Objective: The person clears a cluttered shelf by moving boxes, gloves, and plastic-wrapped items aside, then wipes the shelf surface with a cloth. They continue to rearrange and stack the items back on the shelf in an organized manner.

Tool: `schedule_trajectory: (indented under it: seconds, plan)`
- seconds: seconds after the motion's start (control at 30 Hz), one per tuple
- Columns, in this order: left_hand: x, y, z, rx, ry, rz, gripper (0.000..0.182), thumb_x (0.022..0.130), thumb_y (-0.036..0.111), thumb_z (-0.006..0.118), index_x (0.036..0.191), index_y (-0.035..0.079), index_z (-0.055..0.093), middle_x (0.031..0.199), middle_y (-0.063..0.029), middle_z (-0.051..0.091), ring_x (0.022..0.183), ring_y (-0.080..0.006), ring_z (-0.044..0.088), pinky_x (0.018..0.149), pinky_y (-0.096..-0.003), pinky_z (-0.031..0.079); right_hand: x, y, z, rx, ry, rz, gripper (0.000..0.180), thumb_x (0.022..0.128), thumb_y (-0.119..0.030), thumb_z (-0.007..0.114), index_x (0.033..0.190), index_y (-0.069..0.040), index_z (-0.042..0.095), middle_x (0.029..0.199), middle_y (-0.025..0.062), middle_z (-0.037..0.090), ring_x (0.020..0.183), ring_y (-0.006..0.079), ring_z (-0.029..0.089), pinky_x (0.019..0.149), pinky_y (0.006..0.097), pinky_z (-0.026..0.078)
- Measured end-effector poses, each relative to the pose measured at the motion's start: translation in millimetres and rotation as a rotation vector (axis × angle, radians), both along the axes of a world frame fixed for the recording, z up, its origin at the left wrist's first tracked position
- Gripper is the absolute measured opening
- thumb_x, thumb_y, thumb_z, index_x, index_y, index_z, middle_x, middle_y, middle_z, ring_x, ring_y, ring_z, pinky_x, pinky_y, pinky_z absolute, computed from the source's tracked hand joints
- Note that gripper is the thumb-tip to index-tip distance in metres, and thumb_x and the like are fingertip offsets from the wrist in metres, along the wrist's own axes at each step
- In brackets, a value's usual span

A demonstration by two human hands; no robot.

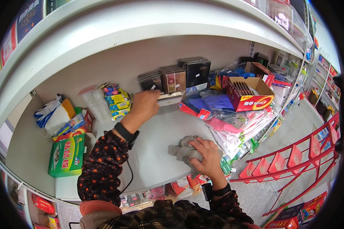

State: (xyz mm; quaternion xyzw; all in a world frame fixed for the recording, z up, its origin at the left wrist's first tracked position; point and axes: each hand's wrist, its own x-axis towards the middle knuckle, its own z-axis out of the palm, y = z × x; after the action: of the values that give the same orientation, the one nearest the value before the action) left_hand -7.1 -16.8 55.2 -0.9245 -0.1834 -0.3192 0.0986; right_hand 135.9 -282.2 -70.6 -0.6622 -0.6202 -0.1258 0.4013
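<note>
My left hand reaches toward the back of a white shelf board. Its fingers grip the left end of a small pale flat box, in front of a row of plastic-wrapped notebooks. My fingertips are partly hidden behind the hand. Nearer the front edge, my right hand presses a crumpled grey cloth onto the board. To the left of my left hand stands a stack of small yellow and blue boxes.
A red open carton sits on bagged goods at the right. Work gloves and a green box occupy the left end. An upper shelf overhangs the board. A red metal rack stands beside the shelf.
</note>
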Motion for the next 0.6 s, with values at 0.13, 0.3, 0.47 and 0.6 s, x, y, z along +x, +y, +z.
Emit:
schedule_trajectory:
  seconds: [0.13,0.3,0.47,0.6]
  plan:
    - [-79.9,-8.7,35.0,-0.096,-0.117,0.066,0.037,0.066,0.015,0.08,0.099,0.006,0.068,0.088,-0.0186,0.068,0.081,-0.0392,0.067,0.072,-0.0455,0.053,-0.6,0.3,-0.4,0.015,-0.001,0.001,0.056,0.067,-0.028,0.072,0.122,-0.018,0.068,0.125,0.0119,0.063,0.106,0.0341,0.058,0.089,0.0454,0.046]
    - [-160.9,-14.4,78.1,-0.198,-0.224,0.215,0.042,0.064,0.012,0.081,0.102,0.002,0.069,0.088,-0.0195,0.07,0.083,-0.0359,0.068,0.076,-0.0397,0.052,-2.1,1.1,-1.2,0.011,0.001,-0.015,0.056,0.067,-0.027,0.071,0.121,-0.017,0.068,0.125,0.0117,0.063,0.107,0.0337,0.057,0.089,0.0453,0.045]
    - [-148.1,0.3,85.6,-0.357,-0.224,0.29,0.045,0.062,0.017,0.081,0.102,0.001,0.068,0.091,-0.0211,0.07,0.086,-0.0368,0.067,0.079,-0.0382,0.052,-3.7,0.4,0.8,0.005,0.004,-0.011,0.057,0.066,-0.026,0.07,0.122,-0.015,0.067,0.125,0.0137,0.063,0.109,0.035,0.056,0.09,0.045,0.045]
    - [-99.5,18.7,88.3,-0.138,-0.044,0.278,0.047,0.061,0.022,0.082,0.103,0.005,0.07,0.095,-0.0203,0.071,0.093,-0.04,0.067,0.082,-0.0443,0.052,-3.8,-1.4,0.9,-0.013,0.028,-0.022,0.059,0.065,-0.025,0.07,0.123,-0.013,0.067,0.127,0.0151,0.062,0.111,0.0363,0.056,0.093,0.0456,0.045]
